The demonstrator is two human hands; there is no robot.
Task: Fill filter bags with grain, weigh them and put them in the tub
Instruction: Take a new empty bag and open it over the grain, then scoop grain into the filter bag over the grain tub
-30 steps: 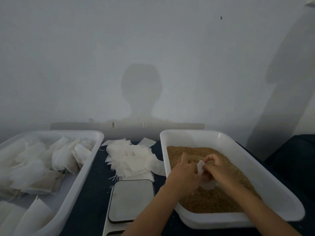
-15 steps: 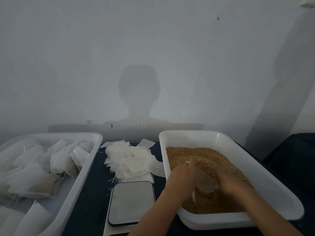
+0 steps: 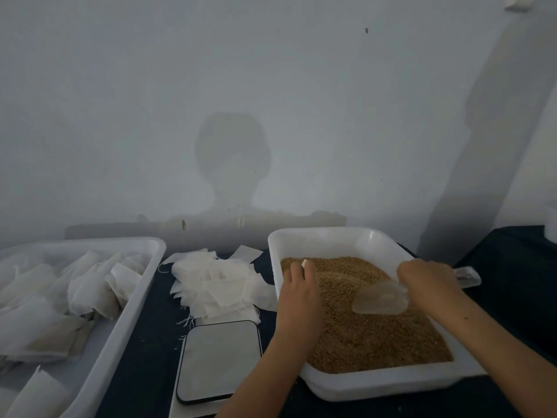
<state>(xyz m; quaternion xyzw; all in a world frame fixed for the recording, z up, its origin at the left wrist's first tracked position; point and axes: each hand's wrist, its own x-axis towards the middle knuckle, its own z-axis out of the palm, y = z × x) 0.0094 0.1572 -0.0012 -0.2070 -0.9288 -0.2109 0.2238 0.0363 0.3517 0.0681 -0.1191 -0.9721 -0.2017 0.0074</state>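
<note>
So we've got two white tubs on a dark desk here. The tub on the right is holding a thick layer of brown grain that covers pretty much the whole bottom. Both of our hands are over that one, and they're apart from each other. Our right hand is wrapped around the handle of a clear plastic scoop, with the handle end poking out past the tub's right rim and the bowl of the scoop down at the grain surface, near the middle of the tub. Our left hand is over the left side of the grain, fingers curled, with a small bit of white filter bag showing at the fingertips. Can't really make out how much of the bag is in there, the hand hides most of it.

The tub on the left has a bunch of white filter bags piled in it, overlapping each other, a few looking brownish at the bottom like they've got grain in them.

Between the two tubs there's a loose heap of flat empty bags lying straight on the desk, with some threads trailing off. Just in front of that heap sits the scale, and its flat plate has nothing on it.
</note>
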